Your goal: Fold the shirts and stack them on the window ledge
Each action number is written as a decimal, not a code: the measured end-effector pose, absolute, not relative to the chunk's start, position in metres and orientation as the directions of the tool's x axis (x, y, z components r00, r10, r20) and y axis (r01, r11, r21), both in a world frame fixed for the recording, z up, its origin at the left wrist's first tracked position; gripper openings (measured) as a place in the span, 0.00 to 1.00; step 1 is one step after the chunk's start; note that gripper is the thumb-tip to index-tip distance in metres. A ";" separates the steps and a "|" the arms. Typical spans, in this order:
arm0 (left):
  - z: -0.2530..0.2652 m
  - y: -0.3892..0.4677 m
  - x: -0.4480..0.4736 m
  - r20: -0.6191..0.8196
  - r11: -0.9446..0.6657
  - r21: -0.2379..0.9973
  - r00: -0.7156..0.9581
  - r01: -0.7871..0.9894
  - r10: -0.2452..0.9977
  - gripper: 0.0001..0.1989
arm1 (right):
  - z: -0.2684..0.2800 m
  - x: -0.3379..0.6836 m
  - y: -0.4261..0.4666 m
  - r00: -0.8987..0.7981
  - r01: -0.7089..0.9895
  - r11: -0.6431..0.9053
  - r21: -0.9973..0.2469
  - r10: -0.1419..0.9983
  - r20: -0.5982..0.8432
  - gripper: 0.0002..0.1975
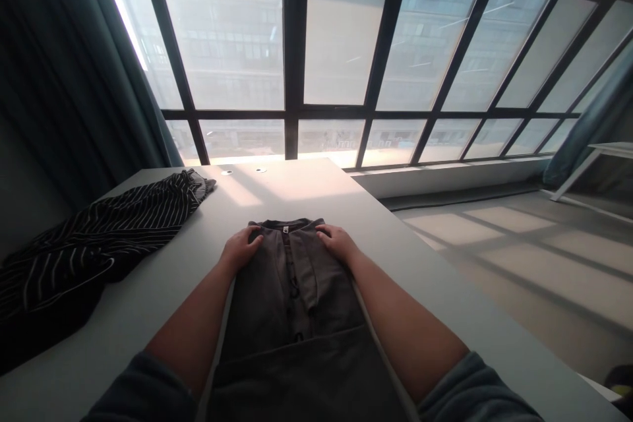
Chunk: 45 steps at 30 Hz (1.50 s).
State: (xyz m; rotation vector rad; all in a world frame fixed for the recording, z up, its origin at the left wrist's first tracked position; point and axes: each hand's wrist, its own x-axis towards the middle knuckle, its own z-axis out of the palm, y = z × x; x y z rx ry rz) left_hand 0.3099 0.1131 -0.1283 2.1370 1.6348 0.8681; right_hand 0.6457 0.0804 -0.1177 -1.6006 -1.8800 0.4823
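Observation:
A dark grey garment (pixel 326 369) lies lengthwise in front of me, its narrow top end pointing away toward the window. Down its middle runs an opening with small dark loops or cords, and a small white label shows inside the top edge. My left hand (pixel 242 245) is closed on the upper left corner, thumb on top of the cloth. On the opposite corner my right hand (pixel 339 242) grips the cloth in the same way. Some fingertips of both hands are hidden by the fabric. Both forearms run along the garment's sides.
The garment rests on a white table (pixel 420 303). At the left lies a crumpled black cloth with white stripes (pixel 138 217). Two round white discs (pixel 260 170) sit near the far edge. Beyond stand a framed window (pixel 291 46) and a dark curtain (pixel 64 66); another white table (pixel 613 146) is at right.

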 end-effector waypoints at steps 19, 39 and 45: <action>-0.095 0.111 0.311 0.413 -0.407 0.882 0.029 0.236 0.910 0.36 | -0.102 0.649 0.094 0.149 0.234 0.328 -0.915 0.918 0.368 0.18; -0.055 -0.081 0.273 0.348 -0.596 0.447 0.484 0.667 0.803 0.05 | -0.059 0.675 -0.091 -0.494 0.681 0.583 -0.444 0.813 0.309 0.09; -0.064 -0.102 0.271 0.216 -0.593 0.446 0.561 0.671 0.799 0.09 | -0.065 0.677 -0.100 -0.533 0.706 0.567 -0.424 0.820 0.209 0.11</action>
